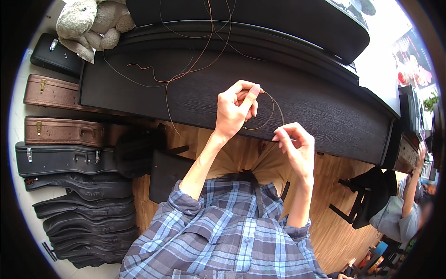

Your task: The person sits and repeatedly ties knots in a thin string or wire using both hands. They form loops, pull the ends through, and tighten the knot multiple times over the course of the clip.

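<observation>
Both of my hands work in front of me over the near edge of a black wood-grained piano lid (334,116). My left hand (232,110) is closed, with thumb and forefinger pinching a thin guitar string (279,108) that bends in a loop. The loop's right side runs down to my right hand (298,146), whose thumb and fingertips are pinched on it. Further left on the lid, loose copper-coloured strings (211,24) and thinner silvery ones lie in wide crossing curves. One copper string (168,104) hangs past the lid's front edge.
A grey plush toy (100,23) sits at the far left. Guitar cases, brown (65,130) and black (65,158), stand in a row on the left. A black bench (169,176) is beside me. On the right, another person's arm (410,186) reaches toward a keyboard instrument.
</observation>
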### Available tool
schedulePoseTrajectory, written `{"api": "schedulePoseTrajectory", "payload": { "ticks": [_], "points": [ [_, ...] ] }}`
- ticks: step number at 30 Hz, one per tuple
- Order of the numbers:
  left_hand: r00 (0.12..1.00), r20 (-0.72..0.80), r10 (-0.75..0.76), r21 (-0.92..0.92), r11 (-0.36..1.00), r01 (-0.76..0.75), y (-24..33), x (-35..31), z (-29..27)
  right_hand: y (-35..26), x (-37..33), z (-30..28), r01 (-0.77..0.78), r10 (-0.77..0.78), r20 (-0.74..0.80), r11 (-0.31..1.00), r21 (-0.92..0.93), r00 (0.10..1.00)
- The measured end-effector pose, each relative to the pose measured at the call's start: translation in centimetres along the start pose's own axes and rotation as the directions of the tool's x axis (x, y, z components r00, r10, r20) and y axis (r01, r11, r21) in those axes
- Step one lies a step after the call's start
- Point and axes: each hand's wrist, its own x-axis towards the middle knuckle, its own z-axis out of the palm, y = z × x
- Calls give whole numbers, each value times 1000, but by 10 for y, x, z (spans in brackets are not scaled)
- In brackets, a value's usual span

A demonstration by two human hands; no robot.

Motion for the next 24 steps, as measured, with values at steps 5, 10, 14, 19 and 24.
{"api": "schedulePoseTrajectory", "payload": {
  "ticks": [5, 10, 14, 19, 24],
  "points": [
    [983, 4, 182, 275, 945, -176, -9, -1, 8, -13, 6, -8, 10, -5, -20, 961, 276, 1000],
    [980, 14, 201, 282, 939, -196, -12, -1, 9, -12, 10, 12, 58, -81, 61, 949, 310, 995],
    [995, 2, 98, 145, 985, -97, -7, -1, 6, 4, 25, 34, 233, -232, -134, 972, -9, 963],
    [1000, 30, 7, -61, 998, -5, -3, -1, 1, 16, 34, 46, 397, -386, -210, 918, 12, 898],
    [999, 30, 16, -75, 997, -14, -3, -1, 0, 16, 34, 51, 234, -198, -138, 914, 332, 970]
  ]
}}
